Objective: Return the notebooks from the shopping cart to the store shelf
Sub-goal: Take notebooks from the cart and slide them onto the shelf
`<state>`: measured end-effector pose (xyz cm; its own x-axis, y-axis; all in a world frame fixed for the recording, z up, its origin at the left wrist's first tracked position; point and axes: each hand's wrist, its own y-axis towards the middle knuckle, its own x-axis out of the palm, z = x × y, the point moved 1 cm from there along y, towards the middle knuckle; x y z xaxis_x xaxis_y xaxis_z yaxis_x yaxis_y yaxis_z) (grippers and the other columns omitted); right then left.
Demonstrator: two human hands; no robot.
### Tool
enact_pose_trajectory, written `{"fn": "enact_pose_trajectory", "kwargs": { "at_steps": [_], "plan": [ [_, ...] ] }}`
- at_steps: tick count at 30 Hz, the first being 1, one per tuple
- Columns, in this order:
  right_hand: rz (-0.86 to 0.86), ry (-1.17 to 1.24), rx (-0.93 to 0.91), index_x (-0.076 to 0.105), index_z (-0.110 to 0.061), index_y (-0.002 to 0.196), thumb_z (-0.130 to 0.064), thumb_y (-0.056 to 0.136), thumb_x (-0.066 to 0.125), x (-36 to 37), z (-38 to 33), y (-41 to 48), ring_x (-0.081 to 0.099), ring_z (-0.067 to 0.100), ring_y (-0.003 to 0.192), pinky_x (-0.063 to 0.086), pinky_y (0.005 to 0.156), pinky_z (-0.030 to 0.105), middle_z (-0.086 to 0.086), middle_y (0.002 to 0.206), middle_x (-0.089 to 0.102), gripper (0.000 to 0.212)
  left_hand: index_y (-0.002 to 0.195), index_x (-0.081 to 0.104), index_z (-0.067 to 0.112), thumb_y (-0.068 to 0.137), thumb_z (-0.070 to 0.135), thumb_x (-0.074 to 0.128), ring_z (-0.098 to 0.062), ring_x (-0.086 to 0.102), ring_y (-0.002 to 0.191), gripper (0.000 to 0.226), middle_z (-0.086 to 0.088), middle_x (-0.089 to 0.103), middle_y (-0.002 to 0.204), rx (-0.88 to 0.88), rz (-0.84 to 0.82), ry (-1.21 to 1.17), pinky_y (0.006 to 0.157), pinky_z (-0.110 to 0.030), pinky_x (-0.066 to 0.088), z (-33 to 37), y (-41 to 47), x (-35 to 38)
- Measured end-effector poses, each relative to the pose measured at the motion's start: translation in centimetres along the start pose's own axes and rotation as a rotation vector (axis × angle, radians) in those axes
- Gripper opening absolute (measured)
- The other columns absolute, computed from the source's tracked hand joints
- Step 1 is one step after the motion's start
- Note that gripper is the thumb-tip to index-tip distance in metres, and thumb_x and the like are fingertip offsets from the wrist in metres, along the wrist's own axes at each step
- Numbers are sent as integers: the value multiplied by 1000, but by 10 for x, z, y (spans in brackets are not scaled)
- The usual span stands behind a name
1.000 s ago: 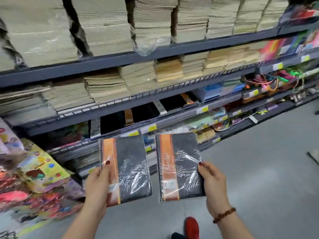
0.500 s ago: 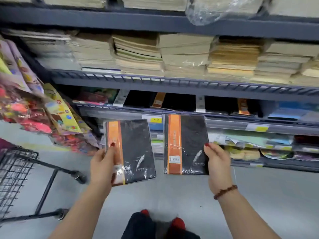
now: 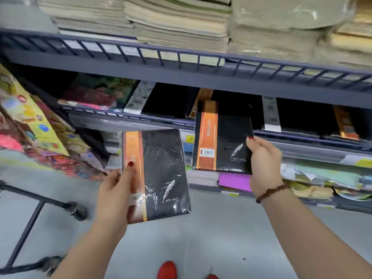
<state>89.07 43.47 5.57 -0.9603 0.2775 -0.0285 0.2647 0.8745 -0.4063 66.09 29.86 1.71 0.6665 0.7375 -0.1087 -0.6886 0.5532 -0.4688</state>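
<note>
I hold two black notebooks with orange spine bands, both wrapped in clear film. My left hand point(image 3: 118, 190) grips the lower left edge of the left notebook point(image 3: 161, 174), held low over the floor. My right hand point(image 3: 263, 158) grips the right edge of the right notebook point(image 3: 223, 137), raised in front of the shelf point(image 3: 221, 79) level where similar black notebooks point(image 3: 171, 101) lie. The cart frame and a wheel point(image 3: 77, 209) show at lower left; its basket is out of view.
Stacks of beige paper pads point(image 3: 177, 27) fill the shelf above. Colourful children's books point(image 3: 36, 133) lean at the left. A purple pad point(image 3: 234, 181) and mixed stationery lie on the lower shelves. Red shoes point(image 3: 167, 269) stand on the grey floor.
I have moved closer to the shelf. My right hand has lifted its notebook up and forward toward the black-notebook level. The left hand and its notebook stay low.
</note>
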Motion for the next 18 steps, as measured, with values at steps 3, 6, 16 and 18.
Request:
{"fn": "enact_pose_trajectory", "kwargs": {
  "at_steps": [3,6,16,18],
  "plan": [
    [-17,-17,22,62,1,98,-13,92,57,11,3,19,58,18,100,37,93,28,17,122,59,16,74,53,17,88,40,60,-19,41,62,28,1,48,63,15,-4,-22,61,-33,31,-5,9,14],
    [-65,-33,-16,55,-11,115,-21,88,63,21,4,28,58,7,95,36,97,26,6,117,63,29,79,54,18,89,39,60,-18,41,64,24,1,49,66,-4,7,-67,58,-30,34,-7,17,24],
    [-192,-661,-583,56,-33,123,-29,64,83,7,24,18,42,-8,105,24,86,-8,-7,119,38,65,70,63,22,88,38,61,-14,50,57,24,8,57,63,-75,31,-148,56,-27,41,-14,20,20],
    [-144,-730,-663,59,-34,121,-35,66,79,8,25,22,37,3,114,21,88,-6,-7,121,39,59,72,62,22,87,38,62,-14,50,57,23,6,57,66,-81,38,-155,50,-24,45,-14,21,19]
  ]
}}
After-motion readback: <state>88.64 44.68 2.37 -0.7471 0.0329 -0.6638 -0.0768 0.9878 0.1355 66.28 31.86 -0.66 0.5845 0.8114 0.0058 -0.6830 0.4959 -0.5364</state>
